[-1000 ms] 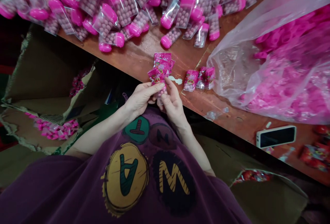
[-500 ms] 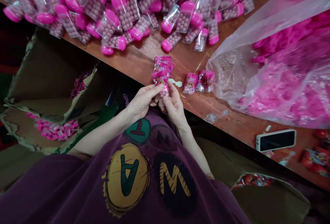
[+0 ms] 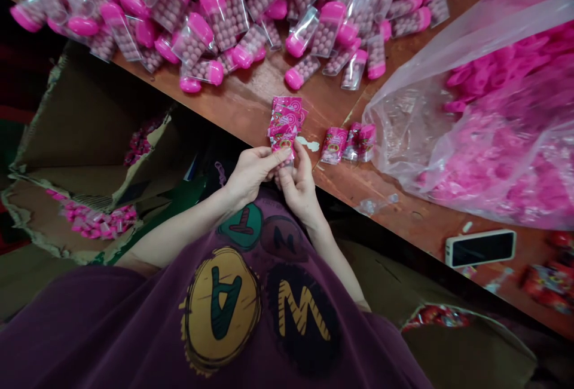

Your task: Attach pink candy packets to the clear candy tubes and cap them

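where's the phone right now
In the head view, the smartphone lies face up at the right of the wooden table, near its front edge, just below the clear plastic bag of pink caps.

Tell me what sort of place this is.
Probably a small hand-packing workshop for sweets. A heap of clear tubes of round sweets with pink caps covers part of the wooden table, a plastic sack of loose pink caps lies on it, and a torn cardboard carton holds more tubes.

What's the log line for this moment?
left hand: grips pink sachets | right hand: grips same sachets | nearby: loose sachets, pink-capped bead tubes, plastic bag
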Demonstrator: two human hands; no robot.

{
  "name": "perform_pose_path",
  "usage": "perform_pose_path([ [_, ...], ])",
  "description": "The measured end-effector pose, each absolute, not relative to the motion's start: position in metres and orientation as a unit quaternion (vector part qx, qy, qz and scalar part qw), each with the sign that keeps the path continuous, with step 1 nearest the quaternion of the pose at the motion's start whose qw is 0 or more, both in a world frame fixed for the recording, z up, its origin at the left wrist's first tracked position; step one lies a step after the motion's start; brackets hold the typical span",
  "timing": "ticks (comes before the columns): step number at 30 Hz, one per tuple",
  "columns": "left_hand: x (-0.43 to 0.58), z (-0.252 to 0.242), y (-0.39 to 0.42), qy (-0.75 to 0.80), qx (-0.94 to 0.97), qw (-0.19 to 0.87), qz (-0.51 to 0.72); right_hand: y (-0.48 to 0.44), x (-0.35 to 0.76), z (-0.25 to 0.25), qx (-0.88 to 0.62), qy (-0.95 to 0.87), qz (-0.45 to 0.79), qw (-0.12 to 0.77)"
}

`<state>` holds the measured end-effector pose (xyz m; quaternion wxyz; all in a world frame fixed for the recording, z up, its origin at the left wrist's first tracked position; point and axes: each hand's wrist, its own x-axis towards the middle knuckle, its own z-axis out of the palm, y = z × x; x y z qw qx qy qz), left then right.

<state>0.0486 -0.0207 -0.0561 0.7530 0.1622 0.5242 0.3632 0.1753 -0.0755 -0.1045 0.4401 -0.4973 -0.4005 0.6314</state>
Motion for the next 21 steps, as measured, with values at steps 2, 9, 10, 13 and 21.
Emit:
perform_pose_path([
  [2,0.044,-0.059,-0.02,0.494,0.165,0.777,0.353,-0.074,0.175,-0.099,-0.482,-0.372,0.656,0.445],
  [9,0.037,-0.063,-0.022,0.462,0.174,0.8,0.342,-0.071,0.172,-0.09,-0.489,-0.357,0.662,0.441],
  [10,0.038,-0.063,-0.023,0.465,0.178,0.795,0.346,-0.07,0.171,-0.09,-0.491,-0.363,0.657,0.442],
  [13,0.041,-0.06,-0.027,0.479,0.179,0.783,0.355,-0.07,0.172,-0.09,-0.495,-0.378,0.648,0.439],
  [21,0.035,-0.053,-0.016,0.479,0.156,0.777,0.377,-0.072,0.173,-0.093,-0.495,-0.401,0.645,0.423],
])
